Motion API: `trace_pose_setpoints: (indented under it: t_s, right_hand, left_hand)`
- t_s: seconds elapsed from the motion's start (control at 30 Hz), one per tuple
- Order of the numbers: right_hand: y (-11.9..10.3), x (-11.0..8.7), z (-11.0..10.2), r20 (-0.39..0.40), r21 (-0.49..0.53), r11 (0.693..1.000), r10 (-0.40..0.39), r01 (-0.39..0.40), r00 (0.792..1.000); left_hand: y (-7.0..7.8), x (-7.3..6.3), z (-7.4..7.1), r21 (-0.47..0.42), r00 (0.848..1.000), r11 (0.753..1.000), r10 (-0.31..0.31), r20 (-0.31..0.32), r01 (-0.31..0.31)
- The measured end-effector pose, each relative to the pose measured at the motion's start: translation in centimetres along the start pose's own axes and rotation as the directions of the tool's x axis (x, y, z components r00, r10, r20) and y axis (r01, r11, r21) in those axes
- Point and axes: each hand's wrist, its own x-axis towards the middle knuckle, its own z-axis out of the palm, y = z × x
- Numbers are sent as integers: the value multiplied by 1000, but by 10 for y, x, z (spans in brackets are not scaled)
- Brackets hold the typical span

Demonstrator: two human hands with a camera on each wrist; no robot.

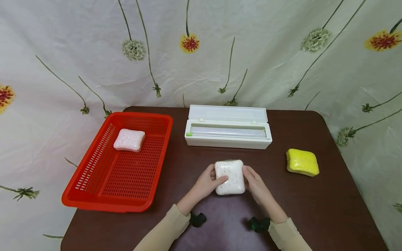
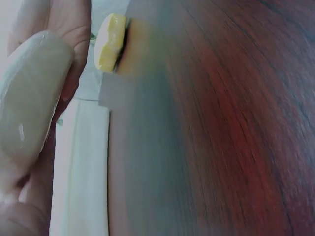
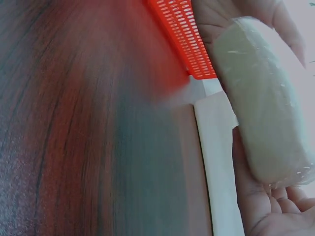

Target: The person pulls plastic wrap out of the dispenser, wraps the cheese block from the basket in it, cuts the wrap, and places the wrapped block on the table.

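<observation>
Both hands hold a white, dark-speckled sponge (image 1: 230,177) above the middle of the table. My left hand (image 1: 207,183) grips its left side, thumb laid over the top face. At the opposite side, my right hand (image 1: 255,184) holds the right edge, thumb near the upper corner. Wrinkled clear film shows around the sponge (image 3: 268,105) in the right wrist view, where the fingers of the right hand (image 3: 268,211) support its lower end. The left wrist view shows the sponge (image 2: 32,98) edge-on between both hands.
A red plastic basket (image 1: 166,146) at the left contains a pinkish speckled sponge (image 1: 129,140). Behind the hands stands a white cling film dispenser (image 1: 228,143), lid raised, with a roll inside. A shiny yellow sponge (image 1: 302,162) lies on the dark brown table (image 1: 329,209) at the right.
</observation>
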Motion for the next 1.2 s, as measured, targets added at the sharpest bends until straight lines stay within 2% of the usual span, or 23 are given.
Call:
trace_pose_setpoints:
  t_s: [0.13, 0.23, 0.4, 0.47, 0.63, 0.67, 0.8, 0.9, 1.03, 1.1, 1.2]
  right_hand:
    - [0, -1, -1, 33, -26, 999, -30, 31, 999]
    - [2, -3, -5, 90, -56, 994, -92, 97, 992]
    - [8, -3, -11, 241, -99, 962, -226, 256, 944]
    - [9, -3, -11, 266, -180, 937, -246, 299, 932]
    - [10, -7, -7, 226, -412, 837, -289, 360, 930]
    - [10, -7, -6, 215, -435, 821, -303, 369, 928]
    - [13, -7, -6, 191, -455, 798, -347, 396, 918]
    - [14, -7, -7, 155, -465, 801, -347, 378, 925]
    - [15, -7, -10, 129, -402, 851, -312, 337, 941]
    - [15, -7, -13, 121, -356, 878, -296, 320, 947]
    - [14, -8, -20, 88, -330, 897, -279, 292, 956]
  left_hand:
    - [2, 1, 0, -50, 996, 997, -54, -64, 51]
    - [3, 1, -2, -81, 994, 994, -85, -72, 79]
    - [2, 2, -3, -118, 994, 988, -104, -40, 99]
    - [2, 2, -2, -120, 993, 986, -116, -28, 112]
    - [4, 2, 1, -113, 991, 984, -136, -1, 135]
    - [5, 1, 2, -110, 991, 985, -134, 1, 133]
    - [5, 1, 3, -109, 992, 986, -123, 12, 124]
    - [4, -1, 3, -109, 993, 988, -110, 45, 114]
    - [3, -2, 1, -87, 992, 992, -80, 95, 88]
    - [3, -2, 0, -55, 993, 996, -64, 99, 70]
    - [5, -2, -4, -1, 997, 1000, -23, 69, 23]
